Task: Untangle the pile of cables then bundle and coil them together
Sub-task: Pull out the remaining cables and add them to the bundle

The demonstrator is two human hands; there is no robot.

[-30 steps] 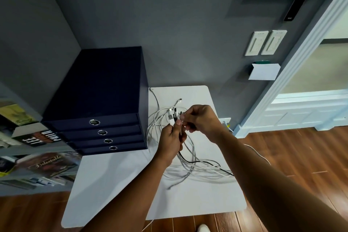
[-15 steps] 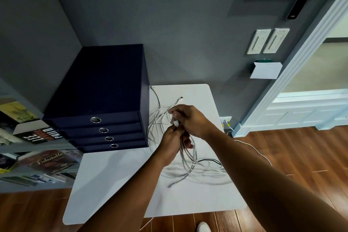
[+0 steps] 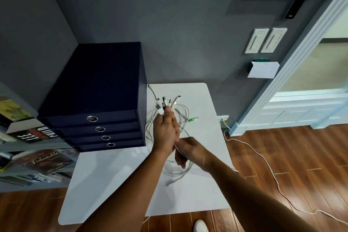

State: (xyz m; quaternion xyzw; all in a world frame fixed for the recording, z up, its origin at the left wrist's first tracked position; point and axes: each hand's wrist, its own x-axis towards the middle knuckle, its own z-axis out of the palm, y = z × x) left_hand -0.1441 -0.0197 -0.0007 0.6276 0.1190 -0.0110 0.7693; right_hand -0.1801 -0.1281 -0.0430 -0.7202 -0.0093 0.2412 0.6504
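Wht cables (image 3: 165,103), navy drawer box (image 3: 105,81), wht table (image 3: 113,184), brn floor (image 3: 282,156).

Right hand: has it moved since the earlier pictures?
Yes: the right hand came nearer the person, from beside the drawer unit's top drawer to past the bottom one.

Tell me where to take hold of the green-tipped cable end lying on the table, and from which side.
Pinch the green plug by its thicker body, from above and from the right. It lies flat on the white table, tip pointing right, bare table on that side; on its left the loops of cables and the left hand crowd it.
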